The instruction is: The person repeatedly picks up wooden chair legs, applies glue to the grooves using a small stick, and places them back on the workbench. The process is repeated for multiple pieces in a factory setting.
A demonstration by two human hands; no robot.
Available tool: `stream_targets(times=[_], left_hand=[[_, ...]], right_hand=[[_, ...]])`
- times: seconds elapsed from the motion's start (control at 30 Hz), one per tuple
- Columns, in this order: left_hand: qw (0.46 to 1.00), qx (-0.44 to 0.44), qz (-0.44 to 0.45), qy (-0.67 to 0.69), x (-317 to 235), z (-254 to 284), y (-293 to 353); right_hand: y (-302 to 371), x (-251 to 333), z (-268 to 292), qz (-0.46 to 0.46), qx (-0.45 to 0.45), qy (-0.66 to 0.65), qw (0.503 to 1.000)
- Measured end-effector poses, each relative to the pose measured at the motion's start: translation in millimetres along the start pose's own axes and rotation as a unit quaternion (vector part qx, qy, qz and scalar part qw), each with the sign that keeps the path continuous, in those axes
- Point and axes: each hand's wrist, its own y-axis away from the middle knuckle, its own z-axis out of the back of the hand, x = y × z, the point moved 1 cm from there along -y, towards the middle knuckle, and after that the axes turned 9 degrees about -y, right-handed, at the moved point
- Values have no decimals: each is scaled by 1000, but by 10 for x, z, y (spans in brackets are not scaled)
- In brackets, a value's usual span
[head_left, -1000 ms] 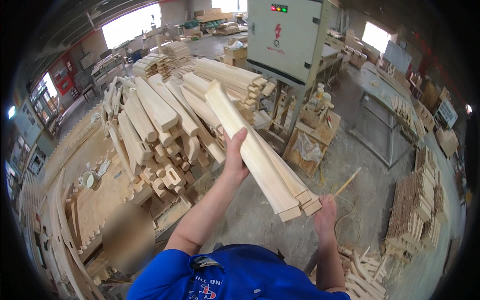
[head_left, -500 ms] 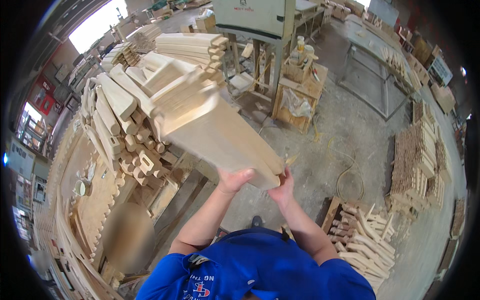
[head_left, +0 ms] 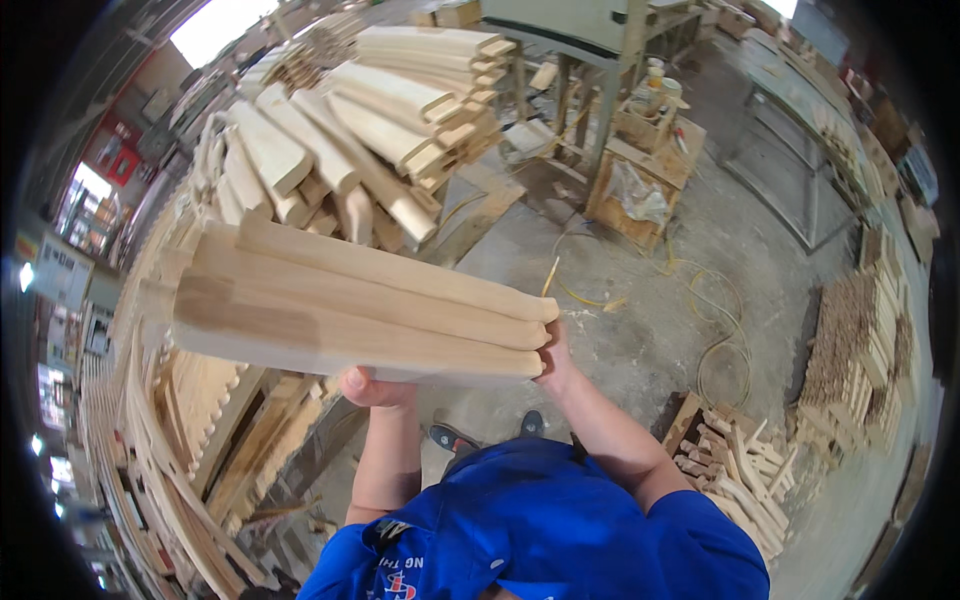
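A bundle of long, pale wooden pieces [head_left: 370, 300] lies across both my hands, three of them showing side by side with rounded edges. My left hand [head_left: 378, 388] supports the bundle from below along its near side, thumb up against the wood. At the right end, my right hand [head_left: 556, 355] wraps round the rounded ends, its fingers partly hidden by the wood. A thin yellowish stick like a pencil [head_left: 551, 275] rises beside the right hand; whether the fingers hold it cannot be made out. The bundle's far left end is blurred.
Beyond the bundle is a heap of shaped wooden pieces [head_left: 300, 150]. Further right stands a small wooden stand [head_left: 645, 175] with pots. A yellow hose [head_left: 740, 320] loops over the floor. Stacked wood [head_left: 850, 330] and a box of loose pieces [head_left: 735, 465] are at the right.
The bundle has swung left and down, now lying nearly crosswise with its grooved side up. My left hand has moved left beneath it. My view has turned somewhat, shifting the surroundings right.
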Motion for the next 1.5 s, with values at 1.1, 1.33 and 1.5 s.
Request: stream_targets(times=[1.1,1.33,1.5], left_hand=[[835,-470,-36,-284,-3904,2480,3149],[777,-559,-109,-266,-3905,2377,3507],[759,-553,-82,-335,-4077,2293,3410]], right_hand=[[834,-5748,-1085,-114,475,541,684],[1516,-6383,-778,-201,495,528,660],[1510,-6468,-899,-283,493,493,659]])
